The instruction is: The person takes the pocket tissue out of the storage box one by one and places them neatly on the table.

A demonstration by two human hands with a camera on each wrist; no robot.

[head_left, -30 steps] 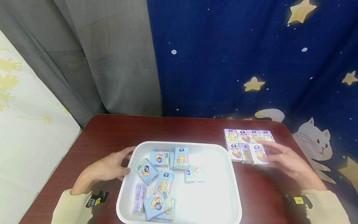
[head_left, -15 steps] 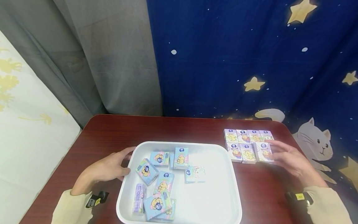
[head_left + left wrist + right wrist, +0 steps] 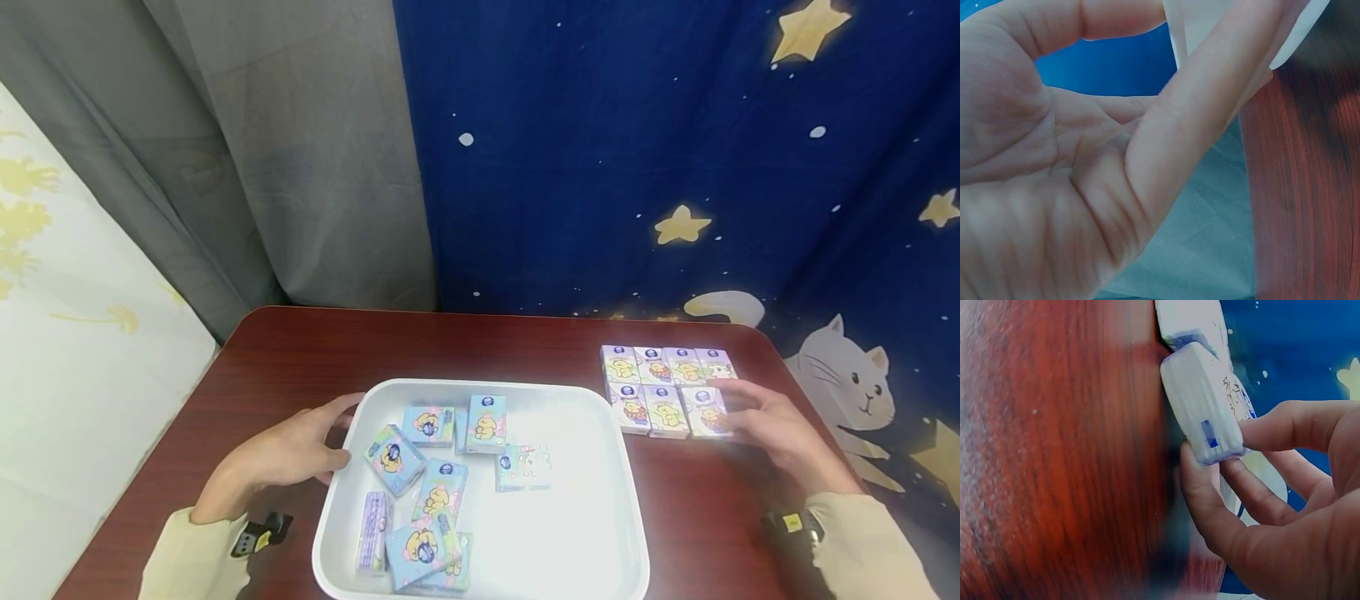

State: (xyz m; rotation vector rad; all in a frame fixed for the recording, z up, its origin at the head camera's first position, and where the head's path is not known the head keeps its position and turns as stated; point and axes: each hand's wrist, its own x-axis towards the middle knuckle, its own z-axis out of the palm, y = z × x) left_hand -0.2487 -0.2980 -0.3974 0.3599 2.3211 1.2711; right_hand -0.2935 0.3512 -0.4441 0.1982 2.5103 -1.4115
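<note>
My left hand (image 3: 288,442) holds the left wall of a white tray (image 3: 633,533), index finger at the back corner and thumb lower down the rim. In the left wrist view the thumb crosses in front of the tray wall (image 3: 1194,25). My right hand (image 3: 772,425) pinches the near end of a lilac-white pocket tissue pack (image 3: 705,412), the rightmost of the front row. In the right wrist view the fingers and thumb sit round that pack's end (image 3: 1200,403). Beside it lie matching lilac packs (image 3: 666,412) in two snug rows.
Inside the tray, several blue tissue packs (image 3: 440,487) lie loose, some overlapping. A lilac pack (image 3: 372,533) stands on its side by the left wall. The dark red table (image 3: 330,346) ends at a grey curtain (image 3: 322,167) and a blue starry curtain (image 3: 600,167).
My right hand has moved its tissue pack slightly right, then set it down against the middle pack of the front row, which it earlier overlapped. The left hand and tray stay put.
</note>
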